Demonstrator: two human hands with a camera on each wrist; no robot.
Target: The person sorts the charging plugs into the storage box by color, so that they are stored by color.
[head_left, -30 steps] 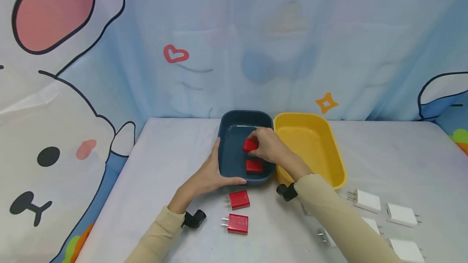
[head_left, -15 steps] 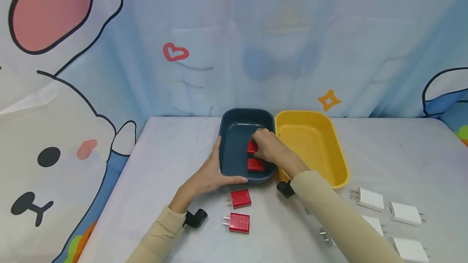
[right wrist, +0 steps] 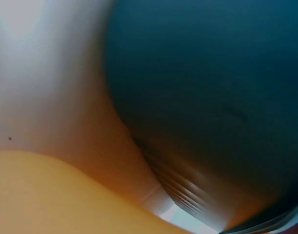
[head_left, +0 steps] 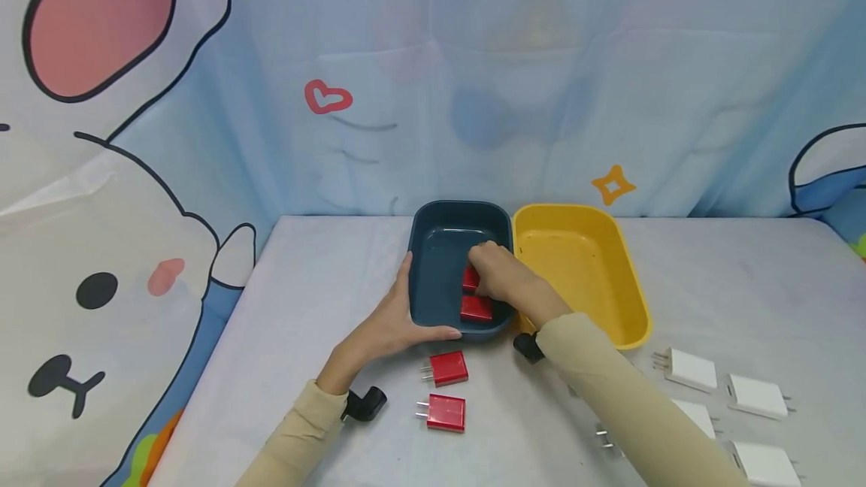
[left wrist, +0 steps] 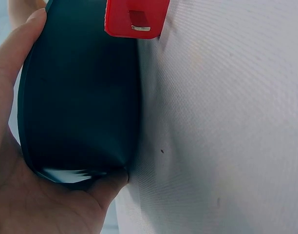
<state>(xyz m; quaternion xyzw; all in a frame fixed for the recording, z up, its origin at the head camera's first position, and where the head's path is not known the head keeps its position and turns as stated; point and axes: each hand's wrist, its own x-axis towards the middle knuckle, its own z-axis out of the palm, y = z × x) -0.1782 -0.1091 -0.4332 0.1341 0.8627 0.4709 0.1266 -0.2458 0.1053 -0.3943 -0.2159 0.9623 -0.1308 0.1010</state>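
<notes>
My left hand (head_left: 389, 325) holds a dark blue bin (head_left: 433, 254) at its near left corner, thumb along the near wall and fingers against the left side. In the left wrist view, the bin's wall (left wrist: 81, 97) lies within that grip. Inside the bin, my right hand (head_left: 501, 274) pinches a red charger plug (head_left: 470, 279), partly hidden by the fingers. Another red charger (head_left: 476, 309) lies just nearer in the bin. Two more red chargers (head_left: 449, 368) (head_left: 446, 412) lie on the table in front, prongs pointing left. The right wrist view shows mostly the bin's blurred outer wall (right wrist: 202, 97).
A yellow bin (head_left: 568, 246) stands against the dark blue one on its right, under my right forearm. Several white chargers (head_left: 690, 370) lie at the table's right front, some partly covered by the right sleeve (head_left: 629, 397). A printed curtain (head_left: 528, 96) hangs behind.
The right hand has lowered the red charger further into the bin, close behind the other one, and its fingers now cover more of it. The left hand keeps its place on the bin.
</notes>
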